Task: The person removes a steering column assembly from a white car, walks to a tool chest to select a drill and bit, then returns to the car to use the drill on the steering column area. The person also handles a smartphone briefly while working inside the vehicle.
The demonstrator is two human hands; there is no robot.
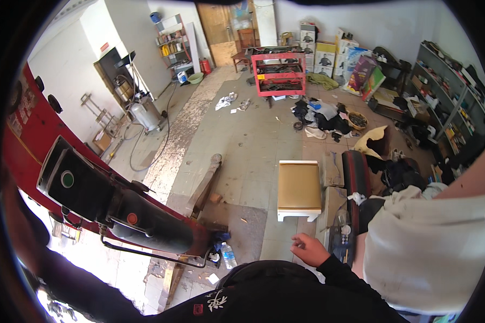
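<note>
- Stool (299, 185), with a tan padded top and a white frame, stands on the tiled floor in front of the person. It lies just beyond the right hand (310, 250) and, in the view, slightly to its left, with a gap between fingers and frame.
- Of the two arms, the left sleeve (86, 285) runs out to the dark left edge, where its hand cannot be seen, so I cannot tell its grip. The right hand has its fingers loosely bent, with nothing visible in them; whether the fingertips meet is too small to tell.
- Grey shelves (458, 114) along the right wall carry rows of small boxes and mixed goods.
- A red cart (279, 56) further back has three levels, each bearing dark, jumbled pieces.
- Smaller shelves (173, 44) at the back left hold bottles and cans, several of them yellow.
- A round basket (365, 126), beside a heap of dark cloth, holds small dark things too blurred to name.
- A clear bottle (228, 256) is on the floor near the person, left of the right hand.
- The stool's long axis runs away from the person, nearly straight up the view; one short end, with its white legs, faces the person.
</note>
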